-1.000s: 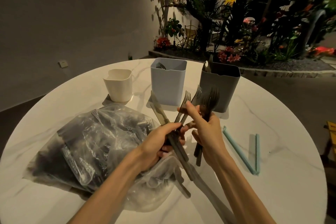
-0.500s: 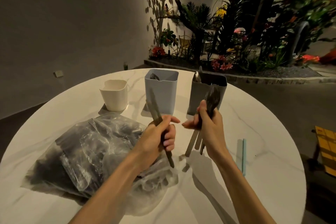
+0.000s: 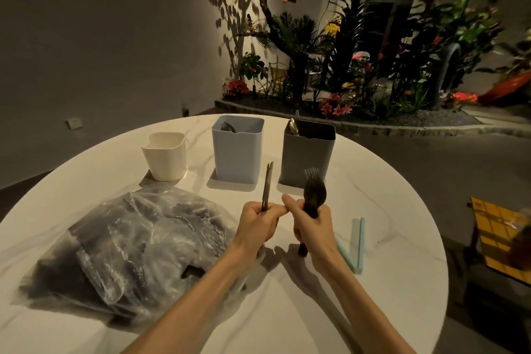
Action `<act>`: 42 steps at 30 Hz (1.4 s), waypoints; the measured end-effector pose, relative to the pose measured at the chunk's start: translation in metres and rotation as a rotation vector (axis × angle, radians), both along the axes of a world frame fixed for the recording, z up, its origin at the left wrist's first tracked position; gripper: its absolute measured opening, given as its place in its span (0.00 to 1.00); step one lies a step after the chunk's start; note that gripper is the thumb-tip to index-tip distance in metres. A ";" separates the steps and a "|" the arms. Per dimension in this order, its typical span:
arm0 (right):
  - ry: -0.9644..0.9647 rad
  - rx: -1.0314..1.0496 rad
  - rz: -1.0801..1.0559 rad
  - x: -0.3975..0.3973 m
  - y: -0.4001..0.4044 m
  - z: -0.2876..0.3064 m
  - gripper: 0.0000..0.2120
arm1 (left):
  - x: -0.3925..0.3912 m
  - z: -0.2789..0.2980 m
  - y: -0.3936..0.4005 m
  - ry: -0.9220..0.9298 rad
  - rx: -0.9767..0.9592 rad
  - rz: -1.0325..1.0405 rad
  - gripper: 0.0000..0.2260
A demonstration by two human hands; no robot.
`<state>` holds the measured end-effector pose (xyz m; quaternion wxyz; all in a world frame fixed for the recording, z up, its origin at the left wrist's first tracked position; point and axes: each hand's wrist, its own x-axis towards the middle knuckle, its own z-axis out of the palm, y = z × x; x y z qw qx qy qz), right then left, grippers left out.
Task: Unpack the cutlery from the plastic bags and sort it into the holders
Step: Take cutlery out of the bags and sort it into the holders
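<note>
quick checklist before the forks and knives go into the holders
1. Right hand grips the forks, tines up: ok.
2. Left hand grips the knives, upright: ok.
3. Blue holder upright and open, some cutlery already inside: ok.
4. Grey holder upright and open, cutlery showing at its rim: ok.
5. Which holder takes forks and which knives: cannot tell, contents too dark.
6. White holder stands beside the blue one; what is in it: cannot tell.
</note>
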<state>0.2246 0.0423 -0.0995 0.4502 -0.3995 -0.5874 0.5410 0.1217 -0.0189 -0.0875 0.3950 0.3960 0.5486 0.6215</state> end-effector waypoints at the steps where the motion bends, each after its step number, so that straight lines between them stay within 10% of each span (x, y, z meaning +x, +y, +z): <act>1: 0.002 -0.026 -0.018 0.000 0.002 0.003 0.18 | 0.000 0.004 0.002 -0.002 0.015 0.001 0.23; 16: 0.080 -0.183 -0.008 0.003 0.014 0.013 0.16 | 0.003 0.008 0.016 -0.052 -0.112 -0.014 0.30; 30: 0.213 0.124 0.258 -0.139 0.100 0.178 0.23 | -0.107 0.079 0.040 0.005 -0.096 0.180 0.22; 42: -0.276 0.182 0.206 -0.225 0.169 0.128 0.15 | -0.161 0.055 0.048 -0.062 -0.087 0.203 0.23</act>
